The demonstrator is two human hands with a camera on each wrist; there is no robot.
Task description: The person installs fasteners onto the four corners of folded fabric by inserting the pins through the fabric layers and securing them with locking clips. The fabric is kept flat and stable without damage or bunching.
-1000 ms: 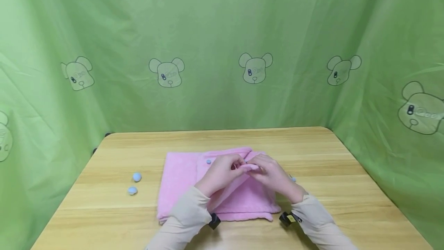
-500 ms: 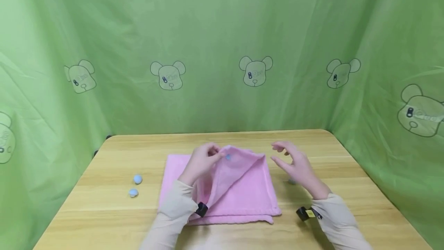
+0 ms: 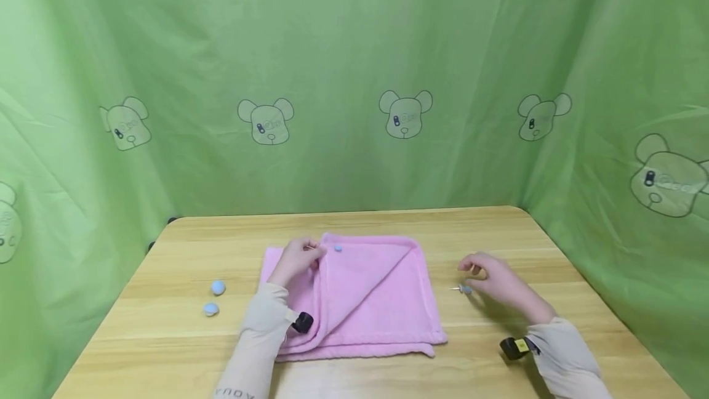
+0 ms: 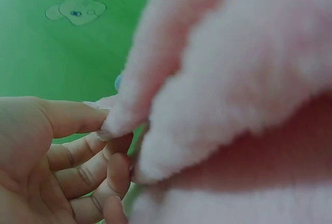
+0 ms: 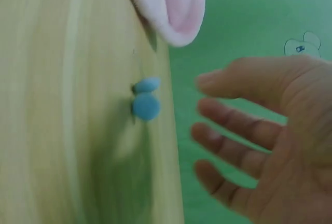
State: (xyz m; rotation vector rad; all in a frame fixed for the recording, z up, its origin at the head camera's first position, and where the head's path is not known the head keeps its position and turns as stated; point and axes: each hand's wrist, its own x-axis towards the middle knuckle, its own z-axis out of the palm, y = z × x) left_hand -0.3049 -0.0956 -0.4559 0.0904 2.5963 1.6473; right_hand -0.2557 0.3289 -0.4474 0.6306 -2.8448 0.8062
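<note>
A folded pink fleece cloth (image 3: 382, 313) lies at mid-table, one corner turned back in a diagonal fold. My left hand (image 3: 297, 260) pinches its upper left edge between thumb and fingers; in the left wrist view the fleece (image 4: 249, 79) fills the right side. A small blue head (image 3: 338, 249) sits on the cloth beside that hand. To the cloth's right, my right hand (image 3: 495, 276) hovers with loosely bent fingers, apart from the blue-headed pins (image 3: 465, 290). Two blue heads, one round (image 5: 146, 106) and one tilted (image 5: 148, 84), show in the right wrist view.
Two blue mushroom-shaped caps (image 3: 218, 287) lie on the table left of the cloth. The wooden table (image 3: 554, 325) is enclosed by green curtains (image 3: 343, 165) at its back and sides.
The right hand has let go of the cloth and moved right, over the blue-headed pins. The left hand has drawn the cloth's edge to the left and lower.
</note>
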